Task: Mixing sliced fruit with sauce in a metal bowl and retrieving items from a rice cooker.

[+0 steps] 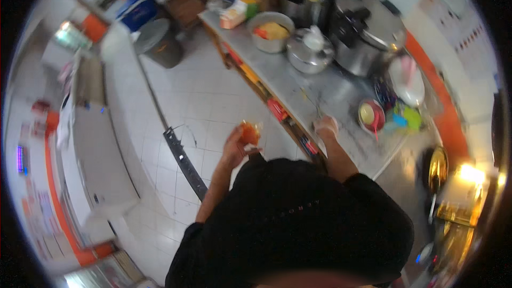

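My left hand (235, 148) is closed around a clear plastic bag of orange food (250, 133), held above the tiled floor beside the counter. Over the near part of the grey counter (340, 100), my right hand (326, 127) rests on or just above a whitish item, too blurred to name. Thin scraps lie on the counter just beyond that hand. To its right stands a red bowl (371, 115) with a pale yellow content and a pink utensil in it.
Farther along the counter stand a pot of yellow and red food (271, 32), a lidded metal pot (310, 51) and large pressure cookers (366, 36). A grey lidded bin (160, 44) is on the floor. Packed shelving runs under the counter edge. A golden pan (438, 168) lies at the right.
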Available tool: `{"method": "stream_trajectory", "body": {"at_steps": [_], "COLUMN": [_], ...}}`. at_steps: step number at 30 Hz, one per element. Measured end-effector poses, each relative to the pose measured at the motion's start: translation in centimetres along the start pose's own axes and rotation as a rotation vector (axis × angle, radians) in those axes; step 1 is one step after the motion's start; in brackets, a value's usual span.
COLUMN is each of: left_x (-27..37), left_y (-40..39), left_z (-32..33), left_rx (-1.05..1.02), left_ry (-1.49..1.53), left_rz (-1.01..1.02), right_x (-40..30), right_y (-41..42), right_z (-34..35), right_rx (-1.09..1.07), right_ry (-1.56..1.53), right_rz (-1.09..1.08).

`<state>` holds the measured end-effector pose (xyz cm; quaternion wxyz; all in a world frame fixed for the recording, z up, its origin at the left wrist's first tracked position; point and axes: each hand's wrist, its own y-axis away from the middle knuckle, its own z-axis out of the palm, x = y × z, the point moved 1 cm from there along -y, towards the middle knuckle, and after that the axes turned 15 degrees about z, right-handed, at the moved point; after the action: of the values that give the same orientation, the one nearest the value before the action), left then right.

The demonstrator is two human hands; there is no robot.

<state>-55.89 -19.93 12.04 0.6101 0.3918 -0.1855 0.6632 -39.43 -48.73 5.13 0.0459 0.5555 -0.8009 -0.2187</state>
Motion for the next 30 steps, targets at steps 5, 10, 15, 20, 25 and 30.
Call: {"method": "stream_trajectory", "body": {"at_steps": [5,10,15,20,25,30], "left_x": [3.6,1.3,-4.0,-7.3,-8.6,-8.1], "left_y": [-9.9,-15.5,-18.7,-21.5,-23.0,-23.5], "left_z": [2.8,6.4,9.7,11.8,12.6,14.0], "left_rx": [-0.219,-0.244,-0.302,-0.35,-0.304,-0.306], "left_ry": [-0.123,-0.139,-0.058,-0.108,-0.089,-0.077], "left_rz": [-0.234,-0.397,-0.442,-0.402,-0.403,-0.359], "right_x": [1.9,1.2,3.4,5.1,4.4,3.7], "right_y": [-5.8,-3.4,-4.3,-6.2,-5.3,-6.2], "right_z": [7.1,3.9,3.4,4.4,4.1,3.5], "right_rx": [-0.108,0.136,0.008,-0.024,0.213,-0.127], "right_ry": [0.169,-0.026,0.041,0.062,0.086,0.12], "right_rz": [0.205,0.366,0.29,0.162,-0.006,0.074]}}
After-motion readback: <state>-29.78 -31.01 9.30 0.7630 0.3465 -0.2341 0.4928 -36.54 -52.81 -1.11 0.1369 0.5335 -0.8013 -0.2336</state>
